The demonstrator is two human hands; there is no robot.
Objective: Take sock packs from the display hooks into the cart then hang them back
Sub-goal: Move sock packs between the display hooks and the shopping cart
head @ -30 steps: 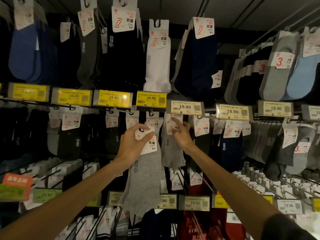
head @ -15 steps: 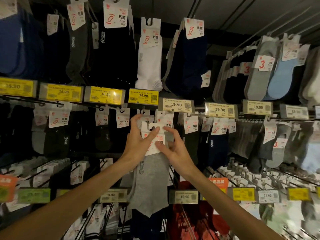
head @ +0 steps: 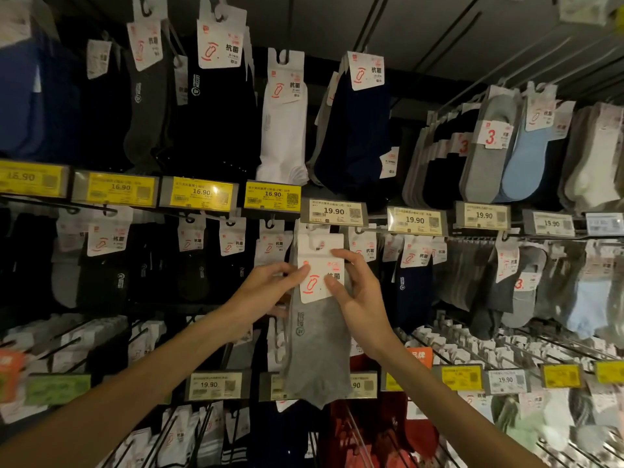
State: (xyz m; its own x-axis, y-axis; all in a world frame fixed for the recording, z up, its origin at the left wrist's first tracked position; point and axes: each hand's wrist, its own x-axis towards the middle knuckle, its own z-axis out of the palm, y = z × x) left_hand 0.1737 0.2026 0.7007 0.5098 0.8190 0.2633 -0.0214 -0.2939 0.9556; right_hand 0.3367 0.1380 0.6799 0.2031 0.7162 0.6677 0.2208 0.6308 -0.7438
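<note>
A grey sock pack [head: 317,346] with a white card header hangs in front of the middle display row, just under a 19.90 price tag [head: 334,212]. My left hand [head: 266,295] pinches the card's left edge. My right hand [head: 358,295] grips the card's right side, thumb on its front and fingers behind. The card's hook slot sits close below the price tag; whether it is on the hook is hidden. No cart is in view.
Rows of hanging sock packs fill the wall: dark ones at left, a white pack [head: 283,130] above, grey and blue packs [head: 526,157] at right. Metal hooks with more packs jut out below, beside red socks [head: 381,430].
My right hand left the hook area and came down onto the card of the grey pack. Both hands now hold the card, which has risen closer to the price tag.
</note>
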